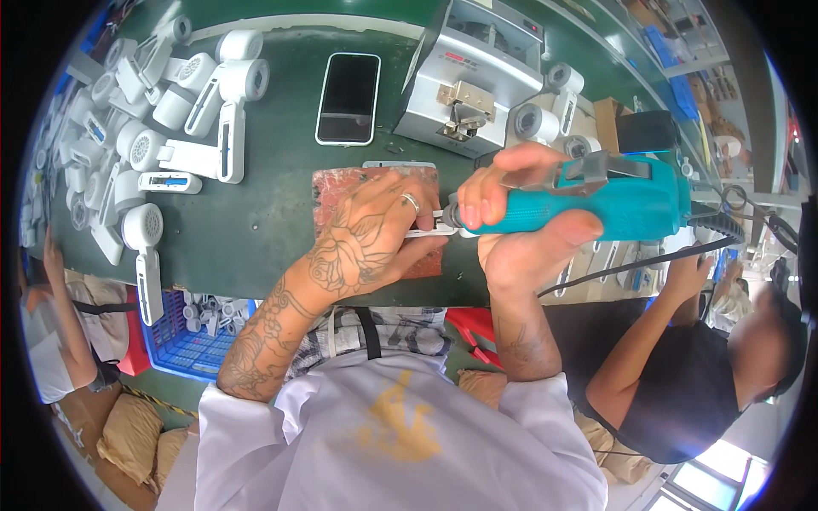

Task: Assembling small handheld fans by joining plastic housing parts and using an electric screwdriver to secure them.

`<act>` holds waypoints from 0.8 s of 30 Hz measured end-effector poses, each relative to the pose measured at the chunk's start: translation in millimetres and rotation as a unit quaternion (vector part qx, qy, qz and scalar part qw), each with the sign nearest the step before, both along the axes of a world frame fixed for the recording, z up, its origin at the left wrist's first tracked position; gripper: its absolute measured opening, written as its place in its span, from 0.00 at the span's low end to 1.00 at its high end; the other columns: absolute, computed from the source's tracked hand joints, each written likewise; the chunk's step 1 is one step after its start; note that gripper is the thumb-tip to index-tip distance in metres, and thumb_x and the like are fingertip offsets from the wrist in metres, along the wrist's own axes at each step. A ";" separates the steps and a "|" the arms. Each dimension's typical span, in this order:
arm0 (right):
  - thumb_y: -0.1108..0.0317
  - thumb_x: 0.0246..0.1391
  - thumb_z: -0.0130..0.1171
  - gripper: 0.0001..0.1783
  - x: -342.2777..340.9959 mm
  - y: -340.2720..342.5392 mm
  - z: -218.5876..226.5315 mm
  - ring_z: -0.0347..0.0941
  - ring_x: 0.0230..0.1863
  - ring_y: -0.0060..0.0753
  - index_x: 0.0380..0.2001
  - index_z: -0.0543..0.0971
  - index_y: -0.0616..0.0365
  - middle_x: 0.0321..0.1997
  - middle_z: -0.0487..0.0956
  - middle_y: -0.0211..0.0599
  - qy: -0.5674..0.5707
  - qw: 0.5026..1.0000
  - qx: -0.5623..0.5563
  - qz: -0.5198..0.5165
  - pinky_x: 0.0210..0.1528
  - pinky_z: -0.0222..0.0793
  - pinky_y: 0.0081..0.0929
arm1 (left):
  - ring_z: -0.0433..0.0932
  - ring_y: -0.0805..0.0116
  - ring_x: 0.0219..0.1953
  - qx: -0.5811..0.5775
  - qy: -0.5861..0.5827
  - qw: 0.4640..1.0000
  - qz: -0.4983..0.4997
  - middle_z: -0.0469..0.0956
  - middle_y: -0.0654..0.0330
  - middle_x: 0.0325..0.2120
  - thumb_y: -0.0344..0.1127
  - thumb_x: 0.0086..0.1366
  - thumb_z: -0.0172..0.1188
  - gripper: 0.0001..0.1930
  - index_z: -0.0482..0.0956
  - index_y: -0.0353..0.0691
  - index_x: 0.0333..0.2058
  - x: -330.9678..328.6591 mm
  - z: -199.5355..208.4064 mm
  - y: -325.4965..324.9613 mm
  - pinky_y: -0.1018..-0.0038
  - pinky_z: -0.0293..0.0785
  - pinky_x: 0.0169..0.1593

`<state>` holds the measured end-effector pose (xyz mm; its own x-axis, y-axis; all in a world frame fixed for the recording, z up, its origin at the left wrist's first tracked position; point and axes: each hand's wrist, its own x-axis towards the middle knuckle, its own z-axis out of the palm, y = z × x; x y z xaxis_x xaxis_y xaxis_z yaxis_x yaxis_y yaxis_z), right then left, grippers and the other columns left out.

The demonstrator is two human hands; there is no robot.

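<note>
My left hand, wearing a ring, presses a small white plastic piece with a dark slot down on a worn red board. Its fingers are closed on the piece and hide most of it. From the right, my right hand grips a teal electric screwdriver, fingers wrapped round the front of its body. The tool lies nearly level, its tip at the right end of the white piece. Whether the bit touches a screw is hidden.
White handheld fans are heaped at the left. A phone and a silver screw-feeder-like machine stand beyond the board. Below the bench's left edge is a blue basket. The screwdriver's black cord trails near a co-worker.
</note>
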<state>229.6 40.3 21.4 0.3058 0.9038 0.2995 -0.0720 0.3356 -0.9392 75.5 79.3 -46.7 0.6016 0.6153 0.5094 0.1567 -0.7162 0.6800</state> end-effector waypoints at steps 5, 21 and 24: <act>0.25 0.47 0.65 0.52 5.2 -2.3 -4.6 0.73 0.24 0.30 0.46 0.74 0.74 0.23 0.75 0.35 0.084 0.995 0.027 0.050 0.28 0.70 0.29 | 0.76 0.52 0.42 -0.002 0.027 0.999 0.027 0.78 0.58 0.36 0.35 0.56 0.72 0.14 0.77 0.39 0.36 0.7 4.6 -3.1 0.58 0.74 0.46; 0.35 0.63 0.55 0.38 22.6 73.2 9.7 0.71 0.23 0.31 0.41 0.74 0.69 0.22 0.73 0.36 -0.002 0.990 0.122 -0.070 0.28 0.68 0.29 | 0.77 0.57 0.48 -0.002 0.124 0.992 0.015 0.80 0.61 0.44 0.45 0.61 0.69 0.22 0.82 0.44 0.52 -10.3 10.7 21.0 0.60 0.71 0.56; 0.45 0.67 0.58 0.29 19.7 83.0 5.4 0.72 0.22 0.27 0.39 0.75 0.66 0.21 0.74 0.33 -0.033 0.987 0.141 -0.070 0.27 0.68 0.26 | 0.77 0.58 0.48 -0.004 0.128 0.992 0.023 0.80 0.62 0.45 0.46 0.61 0.69 0.23 0.81 0.44 0.53 -12.4 7.2 19.2 0.60 0.71 0.56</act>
<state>249.3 123.3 26.8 0.3933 0.7322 0.5560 0.0523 0.5860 -0.8086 63.1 98.5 -39.5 0.6814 0.6489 0.3385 0.3574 -0.6986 0.6199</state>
